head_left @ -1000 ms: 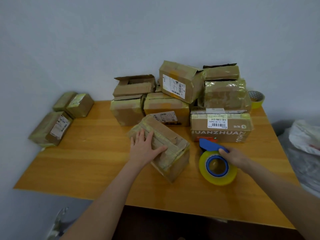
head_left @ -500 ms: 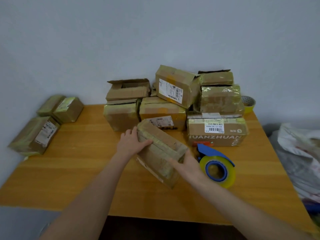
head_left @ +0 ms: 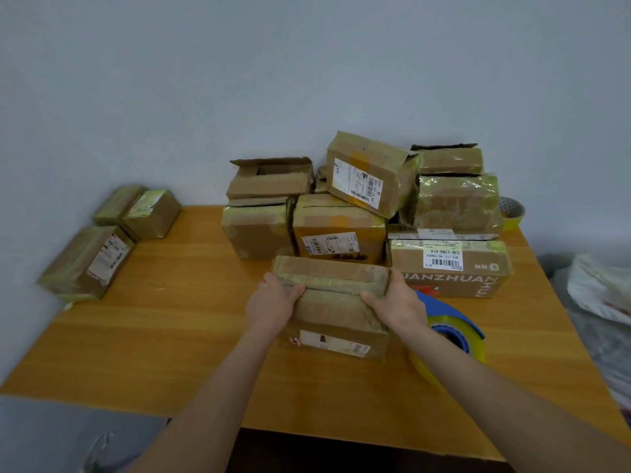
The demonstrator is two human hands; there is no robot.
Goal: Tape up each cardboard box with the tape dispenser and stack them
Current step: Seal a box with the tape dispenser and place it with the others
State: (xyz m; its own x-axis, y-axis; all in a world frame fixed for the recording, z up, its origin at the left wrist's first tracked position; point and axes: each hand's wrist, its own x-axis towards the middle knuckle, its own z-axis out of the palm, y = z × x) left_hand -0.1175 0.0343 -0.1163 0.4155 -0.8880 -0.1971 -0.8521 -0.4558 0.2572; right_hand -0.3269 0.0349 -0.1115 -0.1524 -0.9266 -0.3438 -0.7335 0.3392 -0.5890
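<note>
Right hand (head_left: pixel 399 303) off dispenser (head_left: pixel 454 332), now gripping box (head_left: pixel 334 302).

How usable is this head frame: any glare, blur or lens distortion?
Head view: soft, dim, even light with no hard shadows; glare only on the glossy taped box; wide-angle bending shows along the table edges; fine print on the held box label is too soft to read; both forearms stay reasonably sharp.

Taped cardboard box (head_left: pixel 336 314) beside tape dispenser (head_left: pixel 450 331)
</note>
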